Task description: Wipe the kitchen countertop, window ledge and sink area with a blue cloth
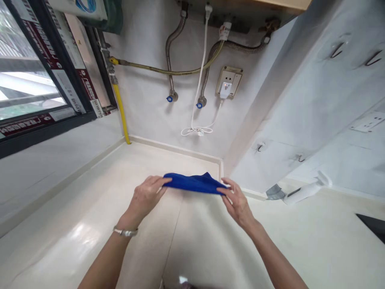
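A folded blue cloth (192, 183) is stretched between my two hands, above the pale surface. My left hand (148, 194) pinches its left end between thumb and fingers. Its right end is gripped by my right hand (237, 200), with the thumb below and the fingers on top. The cloth hangs nearly level, with a small peak standing up near its right side. A silvery bracelet (125, 232) circles my left wrist.
Behind the cloth, hoses and a bundled white cord (198, 130) hang on the wall near a socket (229, 82). A yellow pipe (121, 114) runs down at the left, beside a window (27, 76). To the right lies a white handled tool (306, 189). Several hooks (261, 147) stick to the wall.
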`<state>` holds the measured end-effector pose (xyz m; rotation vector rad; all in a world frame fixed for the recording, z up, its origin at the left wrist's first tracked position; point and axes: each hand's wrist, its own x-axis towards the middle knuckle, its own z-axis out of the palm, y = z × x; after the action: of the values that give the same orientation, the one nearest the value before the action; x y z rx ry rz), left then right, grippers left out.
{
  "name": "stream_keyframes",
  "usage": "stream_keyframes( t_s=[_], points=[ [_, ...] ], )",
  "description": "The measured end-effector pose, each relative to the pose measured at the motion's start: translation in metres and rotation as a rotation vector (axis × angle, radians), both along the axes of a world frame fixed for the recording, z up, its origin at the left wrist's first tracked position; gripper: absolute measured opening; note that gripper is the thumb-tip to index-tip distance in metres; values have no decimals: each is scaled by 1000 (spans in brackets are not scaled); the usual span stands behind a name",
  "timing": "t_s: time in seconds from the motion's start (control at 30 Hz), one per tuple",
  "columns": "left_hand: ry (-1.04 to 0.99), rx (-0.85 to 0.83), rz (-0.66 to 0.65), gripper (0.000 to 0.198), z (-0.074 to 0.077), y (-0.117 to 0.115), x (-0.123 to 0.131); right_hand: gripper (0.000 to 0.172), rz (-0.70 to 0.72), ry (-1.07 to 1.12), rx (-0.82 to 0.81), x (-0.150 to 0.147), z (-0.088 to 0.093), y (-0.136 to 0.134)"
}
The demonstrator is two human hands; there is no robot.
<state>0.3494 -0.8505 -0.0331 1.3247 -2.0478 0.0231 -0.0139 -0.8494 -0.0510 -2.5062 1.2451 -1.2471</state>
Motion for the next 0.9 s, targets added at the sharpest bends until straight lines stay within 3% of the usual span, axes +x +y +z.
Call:
stream_keyframes(
  t_s=[0.17,0.27,0.37,0.47,0.6,0.73,0.83,0.9],
  points=[
    [-341,693,-70,26,-86,64,-1,34,195,203,359,-7,-113,67],
    [-374,884,-94,32,-117,90,-6,37,230,222,542,-7,-143,92],
    [-332,918,-53,33,-121,98,-5,38,235,169,587,-10,-141,95],
    [-325,905,-70,28,-111,90,1,37,202,166,608,-14,-127,82],
    [-301,747,-47,25,-92,55,3,35,99,113,593,-10,-108,42],
    [-108,505,110,27,-82,7,-5,35,-84,-118,543,1,-97,-13],
    [-31,262,289,40,-92,-14,-22,44,-282,-238,458,2,-107,-33],
    [29,141,272,41,-111,-14,-42,47,-316,-223,441,-4,-123,-28]
  ],
)
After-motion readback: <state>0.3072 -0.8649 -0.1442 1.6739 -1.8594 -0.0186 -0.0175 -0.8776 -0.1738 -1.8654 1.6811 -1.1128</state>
